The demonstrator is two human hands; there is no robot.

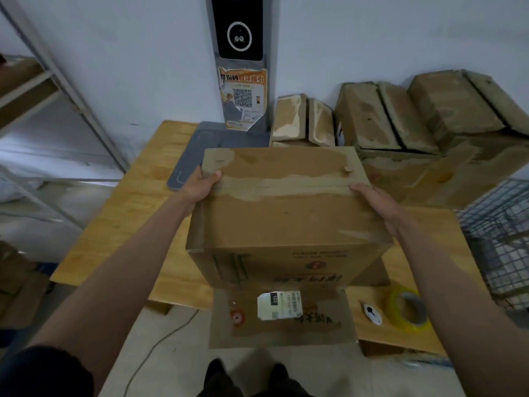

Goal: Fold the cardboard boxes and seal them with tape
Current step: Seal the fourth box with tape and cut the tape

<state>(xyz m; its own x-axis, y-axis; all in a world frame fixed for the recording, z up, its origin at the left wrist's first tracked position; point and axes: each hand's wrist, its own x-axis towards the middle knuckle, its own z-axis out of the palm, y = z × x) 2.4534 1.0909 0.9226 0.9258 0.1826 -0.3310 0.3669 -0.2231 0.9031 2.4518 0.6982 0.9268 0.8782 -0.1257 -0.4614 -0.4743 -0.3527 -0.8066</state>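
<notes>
A brown cardboard box stands on the wooden table in front of me, its two top flaps closed along a taped middle seam. My left hand grips the box's left edge, thumb on top at the seam. My right hand lies on the right end of the seam with straight fingers pressing the flap down. One bottom flap with a white shipping label sticks out toward me over the table edge. A roll of yellowish tape lies on the table at the right.
A small white cutter lies beside the tape. Several closed boxes are stacked at the back right. A grey scanner stand rises at the back. A wire cage stands right; metal shelving stands left.
</notes>
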